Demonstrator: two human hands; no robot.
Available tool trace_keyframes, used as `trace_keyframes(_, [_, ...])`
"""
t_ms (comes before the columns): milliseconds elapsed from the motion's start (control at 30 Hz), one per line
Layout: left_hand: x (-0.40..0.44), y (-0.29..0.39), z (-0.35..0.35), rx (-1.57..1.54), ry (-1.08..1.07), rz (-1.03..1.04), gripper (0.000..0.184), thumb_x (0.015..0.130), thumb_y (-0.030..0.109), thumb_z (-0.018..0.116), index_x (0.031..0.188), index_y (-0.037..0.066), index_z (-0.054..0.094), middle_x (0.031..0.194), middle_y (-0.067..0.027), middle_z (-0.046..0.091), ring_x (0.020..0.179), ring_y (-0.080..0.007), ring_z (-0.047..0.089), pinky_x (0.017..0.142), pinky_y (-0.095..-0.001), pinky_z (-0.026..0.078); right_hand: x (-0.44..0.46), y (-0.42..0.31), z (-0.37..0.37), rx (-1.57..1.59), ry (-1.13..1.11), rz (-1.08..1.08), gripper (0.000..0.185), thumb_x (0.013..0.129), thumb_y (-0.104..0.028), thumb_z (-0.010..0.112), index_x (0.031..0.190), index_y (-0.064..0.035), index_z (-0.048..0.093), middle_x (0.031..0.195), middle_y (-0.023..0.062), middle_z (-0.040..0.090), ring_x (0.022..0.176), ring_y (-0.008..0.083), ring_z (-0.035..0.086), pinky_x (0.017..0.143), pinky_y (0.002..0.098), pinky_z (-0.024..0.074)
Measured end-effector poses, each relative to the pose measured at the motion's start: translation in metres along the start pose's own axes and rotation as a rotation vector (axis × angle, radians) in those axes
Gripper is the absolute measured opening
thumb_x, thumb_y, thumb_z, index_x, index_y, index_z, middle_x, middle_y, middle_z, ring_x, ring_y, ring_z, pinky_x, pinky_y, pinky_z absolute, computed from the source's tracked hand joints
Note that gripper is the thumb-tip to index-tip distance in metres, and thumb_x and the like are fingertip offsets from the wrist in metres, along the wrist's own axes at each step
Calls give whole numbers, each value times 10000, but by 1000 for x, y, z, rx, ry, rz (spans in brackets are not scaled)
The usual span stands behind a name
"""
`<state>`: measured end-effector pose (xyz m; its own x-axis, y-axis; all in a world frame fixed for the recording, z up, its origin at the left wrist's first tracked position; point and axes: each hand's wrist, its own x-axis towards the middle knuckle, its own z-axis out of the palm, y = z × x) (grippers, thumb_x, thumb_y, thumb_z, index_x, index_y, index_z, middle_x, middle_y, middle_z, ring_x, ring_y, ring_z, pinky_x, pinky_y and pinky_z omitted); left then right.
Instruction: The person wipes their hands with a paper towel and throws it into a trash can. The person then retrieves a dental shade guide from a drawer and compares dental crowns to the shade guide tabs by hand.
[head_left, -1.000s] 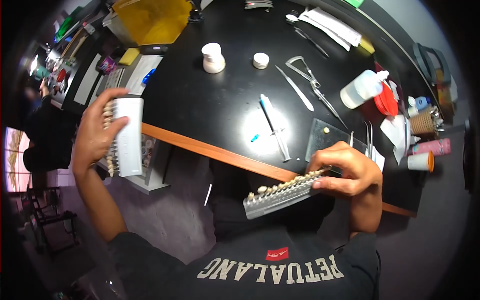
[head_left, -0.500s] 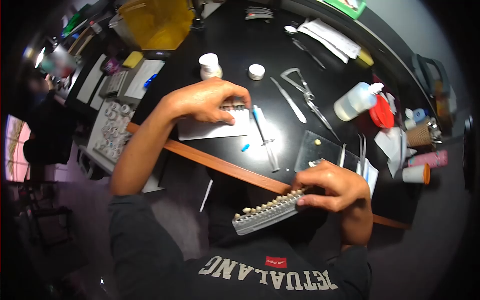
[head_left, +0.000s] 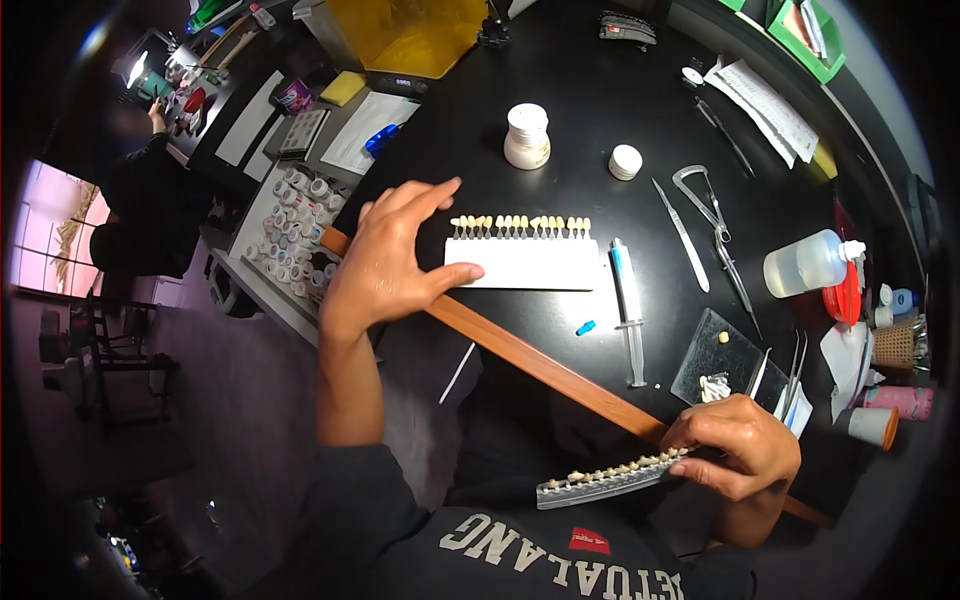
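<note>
A white shade guide with a row of tooth-shaped tabs lies on the black table. My left hand is spread at its left end, the thumb at its lower left corner and the fingers raised. Over my lap, my right hand pinches the right end of a grey shade guide that also carries a row of tooth tabs. A syringe and a small blue cap lie to the right of the white guide.
A lidded jar, a small round pot, a metal caliper, a knife-like tool, a liquid bottle and a glass slab are on the table. Many small jars fill an open drawer. Another person is at the left.
My left hand has brought the white guide from the left onto the table and let go of it. The grey guide stays in my right hand. The camera view has turned left.
</note>
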<state>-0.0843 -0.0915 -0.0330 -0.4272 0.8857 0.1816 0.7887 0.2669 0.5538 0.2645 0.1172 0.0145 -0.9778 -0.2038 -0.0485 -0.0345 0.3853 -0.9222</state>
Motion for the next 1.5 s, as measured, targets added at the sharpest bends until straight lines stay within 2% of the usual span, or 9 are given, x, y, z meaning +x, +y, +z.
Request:
trace_keyframes(133, [-18,-6,20,69,117,-30,744,653,363,954,1274,56,682,1250,-100,629,1097,-276,609,1016,-427,408,3,-2,-1,-10,22,7,150,865,-45,757,952,42,671,814,154,681,685,304,689,601,365,537])
trace_keyframes(300, [-17,-6,26,-26,204,-9,693,600,364,970,1186,150,667,998,0,685,994,-197,627,974,-383,378,5,1,0,0,53,26,147,848,-38,762,918,53,669,811,173,692,675,315,689,605,367,542])
trace_keyframes(933, [-19,-10,27,-44,189,5,687,616,344,936,1243,171,714,935,-22,682,893,-187,621,974,-380,389,4,-7,8,-131,425,241,258,749,-136,795,843,46,638,763,144,688,626,217,629,607,304,459])
trace_keyframes(1067, [-19,-12,28,-63,215,15,583,627,319,935,1128,122,710,903,-52,696,854,-218,639,924,-377,438,8,-5,9,-232,490,213,241,788,-108,795,880,44,632,771,119,652,655,195,598,623,302,443])
trace_keyframes(1167, [-21,-13,32,-204,257,36,499,704,212,917,1100,64,651,876,-85,702,858,-217,683,846,-367,516,9,8,17,-132,628,160,220,825,-13,787,950,63,623,834,105,628,699,150,545,636,281,432])
trace_keyframes(1300, [-30,-6,35,-512,264,-53,362,877,-24,768,1169,10,557,949,-126,720,1010,-142,701,847,-282,560,24,-13,9,-187,588,279,210,852,-83,789,914,32,625,781,23,575,747,94,530,688,249,420])
trace_keyframes(1400, [-40,-6,40,-722,396,-76,327,904,-60,728,1177,-7,557,1071,-122,717,1031,-139,691,860,-274,562,29,-26,16,-100,731,356,158,890,-43,752,970,27,636,806,-15,582,767,67,530,704,244,428])
trace_keyframes(1433, [-44,-3,39,-786,495,-50,271,924,-55,708,1153,-37,566,980,-94,724,926,-89,677,807,-262,562,26,-28,11,-51,702,418,137,917,-32,728,1002,26,637,823,-31,590,774,52,535,703,234,431])
trace_keyframes(1500, [-58,-1,29,-979,522,-80,238,942,-21,715,1158,-43,618,1026,-72,729,976,-108,679,890,-260,541,25,-32,7,35,729,388,138,933,-45,715,1023,23,636,830,-31,595,779,40,542,697,221,430])
